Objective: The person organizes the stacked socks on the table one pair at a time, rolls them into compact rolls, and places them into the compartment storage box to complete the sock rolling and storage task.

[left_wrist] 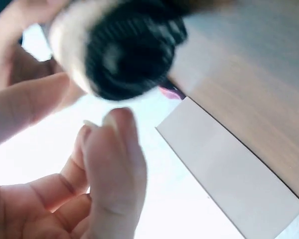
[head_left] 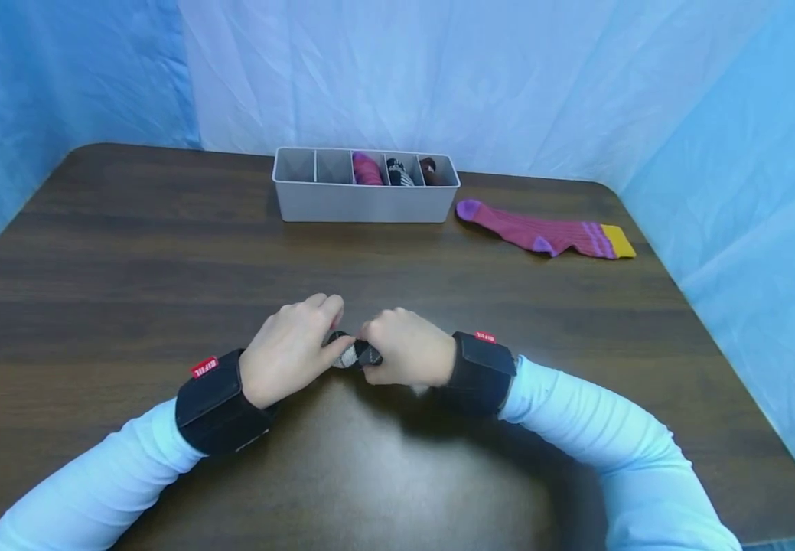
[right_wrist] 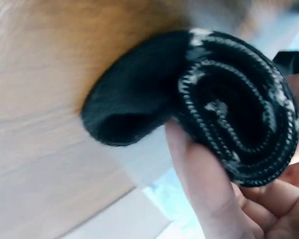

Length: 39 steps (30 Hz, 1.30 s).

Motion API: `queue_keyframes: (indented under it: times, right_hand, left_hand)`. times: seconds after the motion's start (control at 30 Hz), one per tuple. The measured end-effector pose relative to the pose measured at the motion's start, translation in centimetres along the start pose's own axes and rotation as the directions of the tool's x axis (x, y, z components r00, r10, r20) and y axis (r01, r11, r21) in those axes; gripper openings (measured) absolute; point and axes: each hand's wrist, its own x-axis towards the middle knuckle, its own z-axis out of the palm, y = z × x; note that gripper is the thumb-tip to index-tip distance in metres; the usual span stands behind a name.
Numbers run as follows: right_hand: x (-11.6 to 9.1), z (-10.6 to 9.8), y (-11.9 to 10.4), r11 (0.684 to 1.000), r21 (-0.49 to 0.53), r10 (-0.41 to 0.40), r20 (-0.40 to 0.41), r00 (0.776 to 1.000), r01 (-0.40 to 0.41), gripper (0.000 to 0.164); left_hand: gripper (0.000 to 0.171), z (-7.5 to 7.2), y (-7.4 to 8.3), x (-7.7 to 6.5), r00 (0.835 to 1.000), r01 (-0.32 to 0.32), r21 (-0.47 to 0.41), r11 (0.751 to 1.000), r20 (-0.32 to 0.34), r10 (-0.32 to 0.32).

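Note:
A black-and-white sock is partly rolled up, just above the table between both hands. My right hand grips the roll from its right side. In the right wrist view, the rolled sock shows its spiral end, with a dark loose flap off to one side. My left hand is at the roll's left, its thumb crossing in front of the sock. Seen from the left wrist, that thumb stands close under the roll, with the fingers loosely bent; whether they touch it is unclear.
At the table's back stands a grey divided box, with a rolled pink sock, a black-and-white one and a brown one in separate compartments. A flat pink sock with a yellow cuff lies right of it.

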Motion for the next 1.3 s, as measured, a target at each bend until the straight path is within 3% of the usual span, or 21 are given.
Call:
queue_keyframes:
  times: [0.07, 0.13, 0.2, 0.27, 0.33, 0.4, 0.43, 0.57, 0.7, 0.8, 0.87, 1.0, 1.1, 1.17, 1.2, 1.23, 1.3]
  right_hand:
    - [0.0, -0.4, 0.8, 0.994, 0.1, 0.049, -0.056, 0.997, -0.044, 0.01]
    - [-0.1, -0.8, 1.5, 0.977, 0.19, 0.126, -0.148, 0.981, -0.097, 0.009]
    - [-0.2, -1.3, 2.0, 0.956, 0.26, 0.206, -0.256, 0.945, -0.138, 0.011]
    - [-0.1, -1.8, 2.5, 0.939, 0.302, 0.267, -0.344, 0.9, -0.163, 0.013]
    - [0.2, -2.0, 2.9, 0.928, 0.334, 0.297, -0.399, 0.867, -0.165, 0.015]
    - [0.7, -2.0, 3.2, 0.919, 0.363, 0.312, -0.427, 0.849, -0.155, 0.017]
    - [1.0, -1.9, 3.3, 0.911, 0.384, 0.32, -0.431, 0.844, -0.149, 0.019]
    - [1.9, -1.2, 3.7, 0.877, 0.465, 0.34, -0.422, 0.84, -0.122, 0.023]
    - [2.5, -0.9, 4.1, 0.831, 0.547, 0.35, -0.369, 0.861, -0.103, 0.023]
    - [3.0, -0.9, 4.5, 0.781, 0.617, 0.353, -0.305, 0.885, -0.098, 0.022]
    - [3.3, -1.1, 4.8, 0.751, 0.652, 0.354, -0.261, 0.898, -0.107, 0.02]
    - [4.2, -1.6, 5.4, 0.671, 0.731, 0.355, -0.171, 0.919, -0.123, 0.021]
    - [5.0, -2.4, 6.1, 0.582, 0.796, 0.357, -0.07, 0.932, -0.163, 0.025]
    - [5.5, -3.2, 6.9, 0.549, 0.812, 0.354, -0.012, 0.935, -0.197, 0.028]
    - [5.6, -3.8, 7.4, 0.563, 0.798, 0.36, -0.002, 0.933, -0.215, 0.029]
    - [5.7, -4.5, 8.0, 0.601, 0.765, 0.374, -0.014, 0.927, -0.231, 0.029]
    - [5.9, -5.8, 9.4, 0.723, 0.633, 0.424, -0.089, 0.901, -0.277, 0.03]
  left_hand:
    - [0.023, 0.0, 0.0, 0.1, 1.0, 0.02, -0.047, 0.999, 0.002, -0.02]
    - [0.021, 0.0, 0.0, 0.2, 0.999, 0.04, -0.115, 0.993, 0.017, -0.039]
    - [0.023, 0.1, -0.3, 0.3, 0.998, 0.056, -0.202, 0.978, 0.048, -0.047]
    - [0.033, 0.1, -0.7, 0.6, 0.992, 0.088, -0.327, 0.941, 0.112, -0.054]
    - [0.046, 0.1, -1.3, 1.3, 0.983, 0.129, -0.464, 0.877, 0.174, -0.052]
    - [0.055, 0.0, -1.8, 2.2, 0.97, 0.192, -0.587, 0.786, 0.237, -0.06]
    - [0.056, 0.0, -1.9, 2.7, 0.963, 0.225, -0.637, 0.737, 0.262, -0.068]
    - [0.051, 0.2, -2.1, 4.3, 0.949, 0.302, -0.753, 0.585, 0.297, -0.107]
    - [0.046, 0.8, -2.5, 5.1, 0.937, 0.35, -0.808, 0.473, 0.311, -0.162]
    - [0.044, 0.9, -3.0, 5.5, 0.92, 0.39, -0.812, 0.435, 0.325, -0.219]
    - [0.045, 0.9, -3.4, 6.0, 0.91, 0.411, -0.803, 0.431, 0.33, -0.251]
    - [0.047, 0.4, -4.1, 7.4, 0.902, 0.419, -0.769, 0.483, 0.291, -0.32]
    - [0.039, -0.2, -4.5, 8.4, 0.914, 0.378, -0.725, 0.576, 0.194, -0.355]
    - [0.033, -0.8, -4.9, 9.1, 0.928, 0.329, -0.666, 0.67, 0.099, -0.358]
    - [0.03, -1.2, -5.1, 9.5, 0.933, 0.31, -0.628, 0.714, 0.056, -0.356]
    - [0.029, -1.7, -5.4, 9.8, 0.933, 0.303, -0.585, 0.752, 0.022, -0.359]
    - [0.031, -2.9, -5.9, 10.5, 0.928, 0.313, -0.511, 0.801, -0.015, -0.372]
